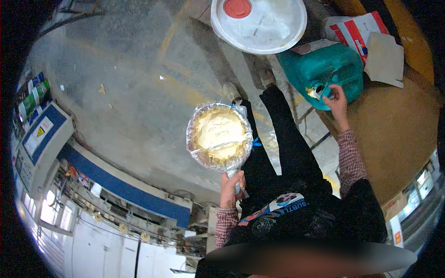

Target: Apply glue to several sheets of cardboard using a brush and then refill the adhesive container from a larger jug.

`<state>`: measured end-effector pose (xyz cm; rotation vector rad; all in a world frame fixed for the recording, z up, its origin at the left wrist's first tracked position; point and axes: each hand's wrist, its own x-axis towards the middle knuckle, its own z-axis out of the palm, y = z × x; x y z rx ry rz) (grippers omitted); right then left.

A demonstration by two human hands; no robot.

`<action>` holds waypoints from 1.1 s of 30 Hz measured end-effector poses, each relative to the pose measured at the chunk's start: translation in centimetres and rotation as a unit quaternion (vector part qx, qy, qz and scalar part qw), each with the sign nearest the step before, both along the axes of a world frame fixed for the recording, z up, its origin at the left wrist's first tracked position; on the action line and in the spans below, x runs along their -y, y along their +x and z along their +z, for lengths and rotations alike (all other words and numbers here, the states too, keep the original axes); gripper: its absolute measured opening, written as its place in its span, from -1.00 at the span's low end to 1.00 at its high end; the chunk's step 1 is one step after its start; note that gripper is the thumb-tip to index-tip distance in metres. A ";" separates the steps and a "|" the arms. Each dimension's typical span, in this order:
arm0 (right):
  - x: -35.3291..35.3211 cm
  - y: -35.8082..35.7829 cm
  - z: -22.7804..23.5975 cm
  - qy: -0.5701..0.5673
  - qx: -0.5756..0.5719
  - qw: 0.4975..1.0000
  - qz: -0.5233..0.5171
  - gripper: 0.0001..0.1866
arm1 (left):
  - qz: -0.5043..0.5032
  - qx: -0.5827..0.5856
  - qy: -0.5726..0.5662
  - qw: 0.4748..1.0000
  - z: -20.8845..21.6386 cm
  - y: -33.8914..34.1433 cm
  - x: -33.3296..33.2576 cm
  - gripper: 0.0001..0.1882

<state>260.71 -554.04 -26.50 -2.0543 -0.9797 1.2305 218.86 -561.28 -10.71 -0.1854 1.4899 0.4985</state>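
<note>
My left hand [231, 187] is closed around the handle of a round pan [190, 141], which is wrapped in crinkled, shiny film or foil. Thick cream-coloured paste [220, 129] fills much of the pan, and a thin pale strip crosses it near the handle side. On the right, my right hand [340, 106] grips the handle of a green plastic jerrycan [320, 67]. Beside that handle is the can's dark mouth, with whitish and yellow residue around it. The pan is held apart from the can, in front of my legs.
A white drum [278, 23] with a red cap stands beyond the jerrycan. Right of the can are a red-and-white box [357, 30], a cardboard piece [385, 58] and a brown board surface [389, 139]. A blue-and-grey machine [125, 180] stretches along the left. Scraps lie on the concrete floor [125, 60].
</note>
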 end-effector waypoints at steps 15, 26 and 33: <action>1.2 -9.7 7.5 0.087 0.189 0.977 0.047 -0.53 | -0.060 0.036 0.012 0.997 -5.1 -1.3 -1.4 -0.86; 1.9 -12.5 4.8 0.155 0.389 0.906 0.060 -0.49 | -0.063 0.095 0.078 0.990 -23.2 -2.2 1.3 -0.75; 3.4 -11.7 5.9 0.160 0.370 0.914 0.052 -0.48 | -0.053 0.065 0.016 0.996 -29.6 0.1 2.2 -0.60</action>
